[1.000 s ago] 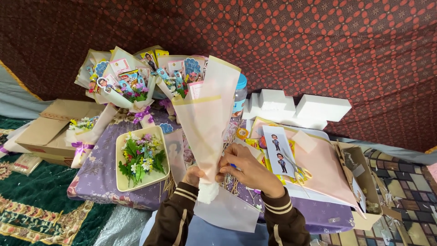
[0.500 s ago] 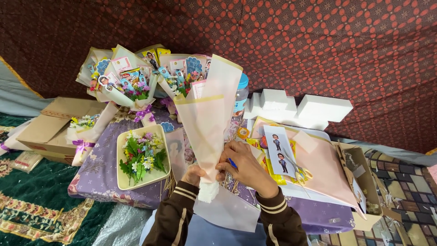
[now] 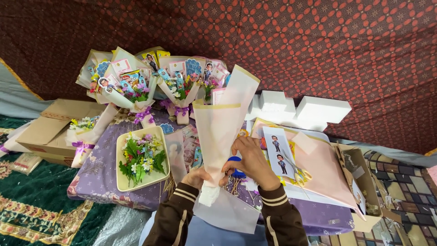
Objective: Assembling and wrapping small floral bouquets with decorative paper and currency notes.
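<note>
While my left hand (image 3: 196, 176) is pinching the neck of the pale pink paper cone (image 3: 221, 132), I'm closing my right hand's (image 3: 249, 159) fingers around its overlapping edge, keeping the wrap tight.

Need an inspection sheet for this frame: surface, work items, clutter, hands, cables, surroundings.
Surface: low table under a purple flowered cloth, crowded.
Work items: pale pink paper wrap rolled into a cone, upright, gripped near its narrow lower end.
Clutter: cream tray of loose artificial flowers; finished wrapped bouquets at the back; white foam blocks; printed strip with two cartoon figures; flat pink paper sheets; brown cardboard box on the left.
Hands: left hand and right hand both clasp the cone; a blue item shows behind the right hand, kind unclear.
Cables: nothing seen.
Surroundings: dark red patterned fabric wall; green patterned carpet.
</note>
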